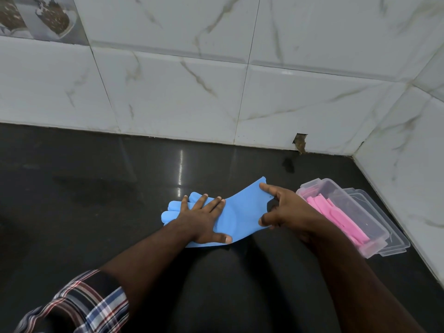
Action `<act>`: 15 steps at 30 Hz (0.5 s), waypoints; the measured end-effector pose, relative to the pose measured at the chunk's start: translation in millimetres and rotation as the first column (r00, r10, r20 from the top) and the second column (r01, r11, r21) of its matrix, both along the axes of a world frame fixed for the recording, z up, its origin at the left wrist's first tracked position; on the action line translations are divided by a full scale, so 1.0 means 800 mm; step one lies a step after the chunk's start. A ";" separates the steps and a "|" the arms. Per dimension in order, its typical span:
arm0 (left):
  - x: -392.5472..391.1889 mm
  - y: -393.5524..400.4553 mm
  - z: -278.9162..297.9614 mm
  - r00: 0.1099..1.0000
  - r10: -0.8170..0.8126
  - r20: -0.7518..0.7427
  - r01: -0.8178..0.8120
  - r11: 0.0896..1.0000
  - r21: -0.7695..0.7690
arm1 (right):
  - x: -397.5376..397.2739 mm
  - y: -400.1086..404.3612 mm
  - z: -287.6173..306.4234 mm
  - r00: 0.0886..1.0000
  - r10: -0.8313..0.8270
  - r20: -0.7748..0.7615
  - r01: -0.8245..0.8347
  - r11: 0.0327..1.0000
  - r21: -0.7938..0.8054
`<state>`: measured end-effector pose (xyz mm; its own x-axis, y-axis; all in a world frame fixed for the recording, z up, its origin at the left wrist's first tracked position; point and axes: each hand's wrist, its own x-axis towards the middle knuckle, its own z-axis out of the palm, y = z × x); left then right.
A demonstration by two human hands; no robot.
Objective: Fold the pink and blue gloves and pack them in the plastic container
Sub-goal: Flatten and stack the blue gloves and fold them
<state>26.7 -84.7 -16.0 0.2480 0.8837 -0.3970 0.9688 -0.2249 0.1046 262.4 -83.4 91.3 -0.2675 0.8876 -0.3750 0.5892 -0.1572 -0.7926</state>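
Observation:
A blue glove [242, 207] lies on the black counter, fingers pointing left, cuff toward the right. My left hand [204, 217] presses flat on its palm and finger area, fingers spread. My right hand [286, 210] pinches the cuff edge between thumb and forefinger, with the cuff lifted off the counter. To the right stands a clear plastic container [374, 239] with pink clasps. A folded pink glove [336, 217] lies inside it.
The container's clear lid [394, 239] lies under or beside it, against the right wall. White marble-pattern tiles [216, 92] close off the back and the right side. A chipped hole [299, 143] shows at the tile base. The black counter [96, 188] stretches left.

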 end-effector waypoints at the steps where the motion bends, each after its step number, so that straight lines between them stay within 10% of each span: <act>1: 0.000 0.001 0.006 1.000 0.013 0.021 -0.013 1.000 0.004 | -0.002 -0.001 0.002 1.000 0.008 0.010 -0.008 1.000 0.006; 5: 0.013 0.005 0.043 0.952 0.098 0.291 -0.165 0.963 0.214 | -0.006 -0.003 0.005 0.999 0.028 0.033 -0.029 0.999 0.035; 9: 0.051 -0.003 0.102 0.618 0.144 0.772 -0.414 0.895 0.165 | -0.010 -0.003 0.003 0.998 0.051 0.035 -0.052 0.998 0.038; 15: 0.087 -0.013 0.134 0.736 0.143 0.662 -0.338 0.925 0.177 | -0.018 0.003 0.007 0.986 0.155 0.066 -0.160 0.985 0.069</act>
<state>96.2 -95.3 91.3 0.1169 0.9927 0.0308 0.7278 -0.1067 0.6775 248.3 -80.9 97.3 -0.3854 0.8619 -0.3295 0.6487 -0.0009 -0.7611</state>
